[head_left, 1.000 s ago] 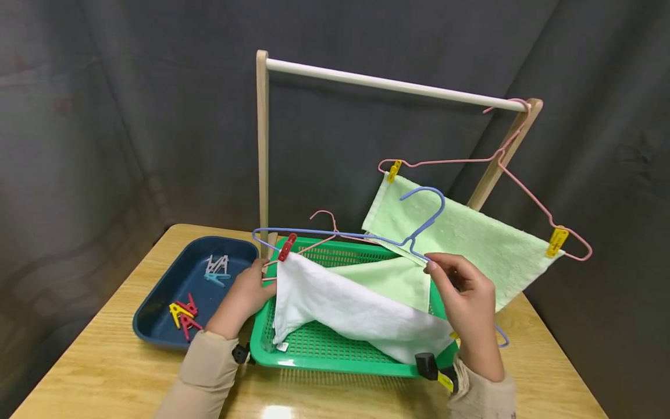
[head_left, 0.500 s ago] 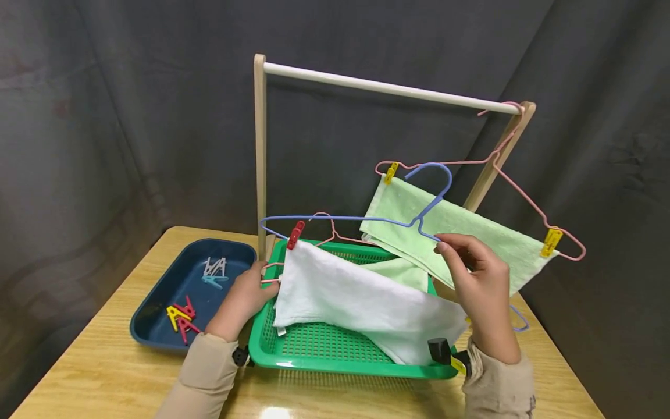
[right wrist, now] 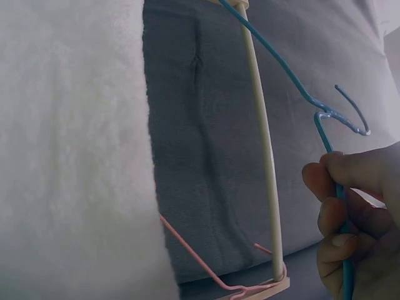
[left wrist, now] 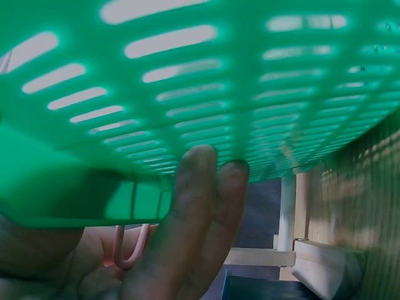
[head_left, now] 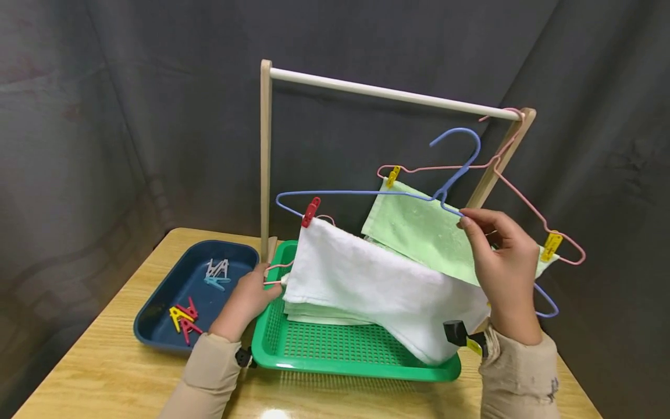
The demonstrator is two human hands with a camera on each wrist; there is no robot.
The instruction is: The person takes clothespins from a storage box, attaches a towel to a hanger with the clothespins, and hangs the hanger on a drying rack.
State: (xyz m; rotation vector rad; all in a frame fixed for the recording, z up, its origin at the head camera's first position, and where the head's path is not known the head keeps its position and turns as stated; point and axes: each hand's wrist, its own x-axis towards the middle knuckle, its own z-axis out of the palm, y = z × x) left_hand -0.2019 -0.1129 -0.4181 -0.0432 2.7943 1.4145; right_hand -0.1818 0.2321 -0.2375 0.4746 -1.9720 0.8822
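My right hand (head_left: 505, 256) pinches the blue hanger (head_left: 361, 192) on its shoulder just right of the hook, thumb against fingers, as the right wrist view also shows. A white cloth (head_left: 366, 273) hangs from this hanger, held at its left corner by a red clothespin (head_left: 311, 212); my wrist mostly hides its right corner. Below is a green basket (head_left: 356, 369) with folded pale cloth inside. My left hand (head_left: 251, 297) grips the basket's left rim; the left wrist view has its fingers (left wrist: 194, 219) against the slotted outside. A pink hanger end (head_left: 280, 266) sticks out beside it.
Behind the basket stands a rack with a white rail (head_left: 387, 93). From its right end a pink hanger (head_left: 528, 203) carries a green towel (head_left: 419, 224) with yellow clothespins. A navy tray (head_left: 157, 314) on the left contains several clothespins. Dark curtains surround the table (head_left: 89, 355).
My right hand has raised the blue hanger and white cloth up and to the right, lifting the cloth's left end above the basket. The left hand has stayed on the basket rim.
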